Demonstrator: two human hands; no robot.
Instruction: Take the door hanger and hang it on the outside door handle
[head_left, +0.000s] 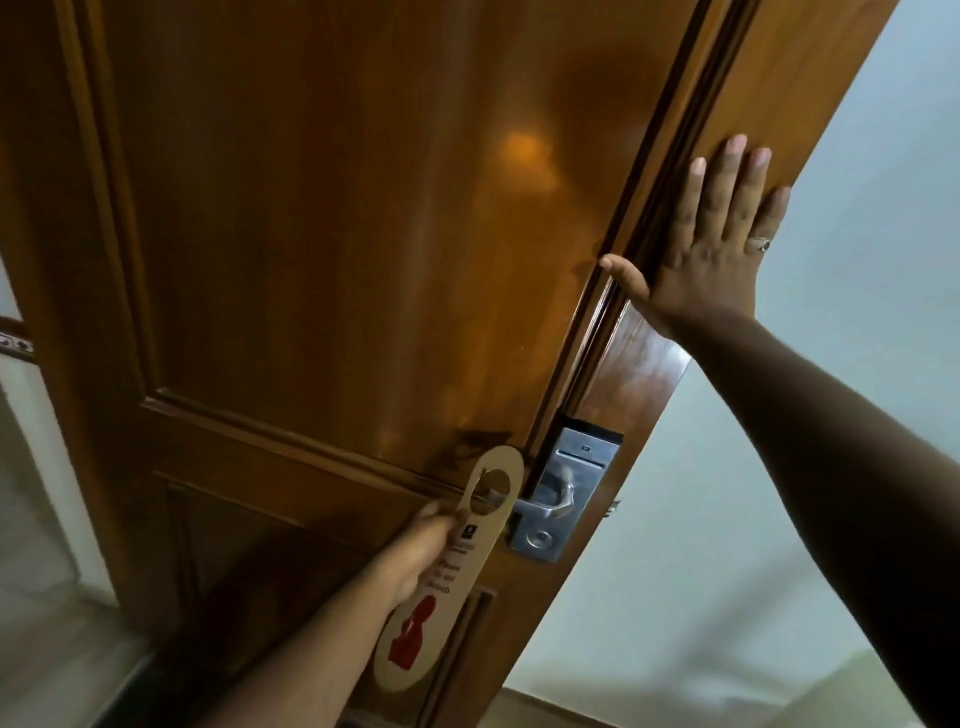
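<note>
My left hand (421, 545) grips a beige door hanger (441, 587) with red lettering and a red figure on it. The hanger's round hole is at its top end, just left of the tip of the silver lever handle (556, 496), which sits on a metal lock plate (563, 499). The handle's tip lies close to the hole; whether it passes through I cannot tell. My right hand (717, 249) rests flat with fingers spread on the wooden door (322, 234) near its edge, well above the lock.
The door's free edge runs diagonally from top right down past the lock. A pale wall (857, 208) lies beyond it on the right. A light tiled floor (47, 597) shows at lower left.
</note>
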